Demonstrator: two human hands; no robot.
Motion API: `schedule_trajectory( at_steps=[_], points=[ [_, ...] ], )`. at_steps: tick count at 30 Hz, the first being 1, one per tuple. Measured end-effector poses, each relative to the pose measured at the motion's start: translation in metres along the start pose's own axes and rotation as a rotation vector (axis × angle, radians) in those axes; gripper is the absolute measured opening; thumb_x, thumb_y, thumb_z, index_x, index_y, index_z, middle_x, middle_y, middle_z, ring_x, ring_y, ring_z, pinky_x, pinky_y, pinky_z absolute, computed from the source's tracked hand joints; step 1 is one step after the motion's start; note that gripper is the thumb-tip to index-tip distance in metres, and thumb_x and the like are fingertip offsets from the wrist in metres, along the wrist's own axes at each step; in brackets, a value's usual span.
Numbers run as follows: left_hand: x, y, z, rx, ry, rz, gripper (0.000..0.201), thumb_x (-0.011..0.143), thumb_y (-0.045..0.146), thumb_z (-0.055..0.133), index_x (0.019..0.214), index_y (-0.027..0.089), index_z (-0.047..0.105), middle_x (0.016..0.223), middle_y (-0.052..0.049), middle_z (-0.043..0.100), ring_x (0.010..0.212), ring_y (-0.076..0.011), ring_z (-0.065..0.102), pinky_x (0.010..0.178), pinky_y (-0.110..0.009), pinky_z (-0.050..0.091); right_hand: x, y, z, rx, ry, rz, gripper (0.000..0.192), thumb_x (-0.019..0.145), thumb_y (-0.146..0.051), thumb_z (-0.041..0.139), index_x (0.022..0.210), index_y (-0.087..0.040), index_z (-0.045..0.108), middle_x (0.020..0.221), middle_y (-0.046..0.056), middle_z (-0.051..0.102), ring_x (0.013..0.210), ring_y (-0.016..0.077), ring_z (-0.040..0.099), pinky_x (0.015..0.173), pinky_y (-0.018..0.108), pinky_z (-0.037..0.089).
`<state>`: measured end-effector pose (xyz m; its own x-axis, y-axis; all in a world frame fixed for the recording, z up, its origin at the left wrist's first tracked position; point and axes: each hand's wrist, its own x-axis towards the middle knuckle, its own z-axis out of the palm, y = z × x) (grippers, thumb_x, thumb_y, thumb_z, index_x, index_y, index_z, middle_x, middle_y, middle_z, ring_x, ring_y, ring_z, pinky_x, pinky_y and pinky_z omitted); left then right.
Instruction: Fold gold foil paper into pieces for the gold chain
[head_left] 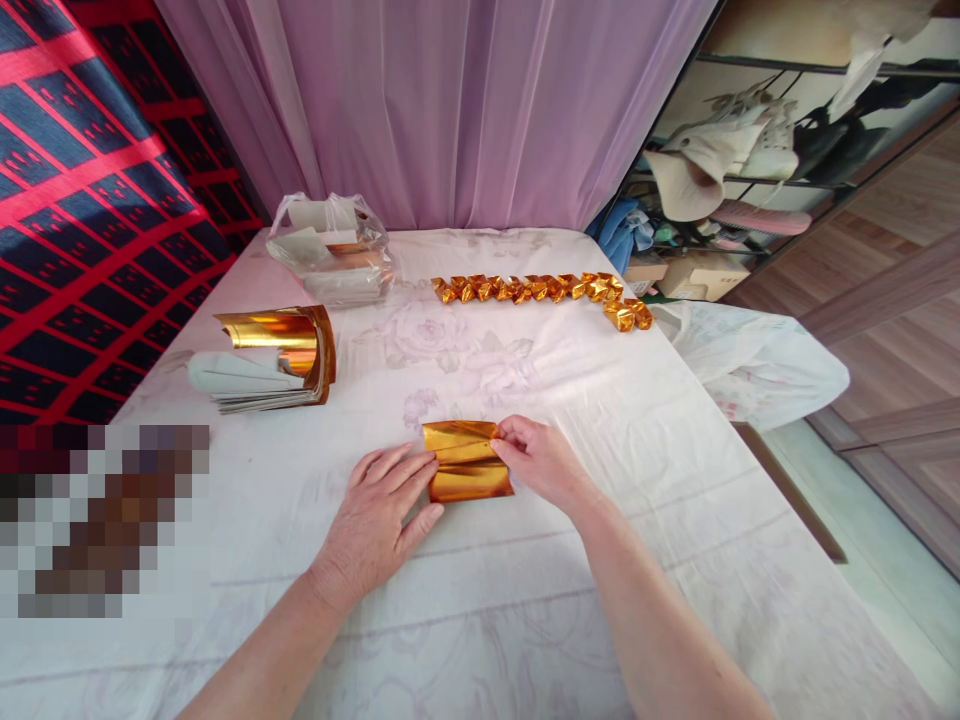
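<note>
Down near the front middle of the table (675,480), which is covered with a pale floral cloth, a folded piece of gold foil paper (466,461) lies flat between the person's two hands. The left hand (379,520) rests palm down on the cloth, its fingers (405,470) held loosely together and stretched out almost straight, the tips touching the left edge of the gold paper and pressing on it rather than gripping it. The right hand (540,462) comes in from the other side; its thumb and forefinger are drawn close together in a narrow pinch on the paper's upper right corner, while the remaining fingers curl in under the palm. The paper shows a crease running across its width, with the upper flap folded over. Further back, a row of small folded gold pieces (540,290) stretches across the cloth, well apart from the hands. To the left lies a stack of gold sheets (277,360), the top ones curling upward, and behind it sits a clear plastic bag (334,250) holding more paper. A purple curtain (450,100) hangs behind the table.
</note>
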<state>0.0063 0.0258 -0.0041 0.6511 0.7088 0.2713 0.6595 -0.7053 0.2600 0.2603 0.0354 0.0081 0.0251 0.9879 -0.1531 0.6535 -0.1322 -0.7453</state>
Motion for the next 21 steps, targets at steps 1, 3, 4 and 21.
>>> schedule_trajectory(
  at_steps=[1,3,4,21],
  points=[
    [0.0,0.0001,0.0001,0.006,0.001,-0.001,0.043,0.1,0.044,0.042,0.13,0.019,0.062,0.131,-0.006,0.067,0.126,-0.0285,0.052,0.107,-0.048,0.035,0.0001,0.0004,0.0004,0.0,0.004,0.004,0.009,0.084,-0.03,0.055,0.082,-0.024,0.062,0.076,-0.002,0.071,0.066,0.0145,0.063,0.061,0.025,0.041],
    [0.0,0.0005,0.0002,0.014,0.004,-0.001,0.043,0.1,0.044,0.042,0.129,0.019,0.062,0.131,-0.006,0.067,0.126,-0.0285,0.052,0.107,-0.049,0.035,0.0002,0.001,0.0008,0.0,0.009,0.01,0.008,0.084,-0.029,0.056,0.083,-0.024,0.062,0.076,-0.002,0.071,0.067,0.0148,0.064,0.062,0.025,0.042],
    [0.0001,0.0007,0.0003,0.017,0.005,-0.001,0.043,0.1,0.044,0.042,0.13,0.02,0.062,0.131,-0.006,0.067,0.126,-0.0285,0.052,0.107,-0.049,0.035,0.0002,0.0012,0.0009,-0.002,0.011,0.011,0.007,0.084,-0.029,0.057,0.083,-0.024,0.062,0.077,-0.002,0.072,0.068,0.0149,0.064,0.062,0.025,0.042],
    [0.0011,0.0038,0.0006,0.023,-0.002,-0.021,0.04,0.099,0.041,0.046,0.126,0.018,0.063,0.131,-0.006,0.066,0.126,-0.0295,0.051,0.107,-0.051,0.034,0.0001,-0.006,0.0031,-0.173,0.044,0.069,0.01,0.085,-0.024,0.061,0.095,-0.025,0.06,0.075,-0.005,0.072,0.064,0.0142,0.063,0.064,0.026,0.039]
  ],
)
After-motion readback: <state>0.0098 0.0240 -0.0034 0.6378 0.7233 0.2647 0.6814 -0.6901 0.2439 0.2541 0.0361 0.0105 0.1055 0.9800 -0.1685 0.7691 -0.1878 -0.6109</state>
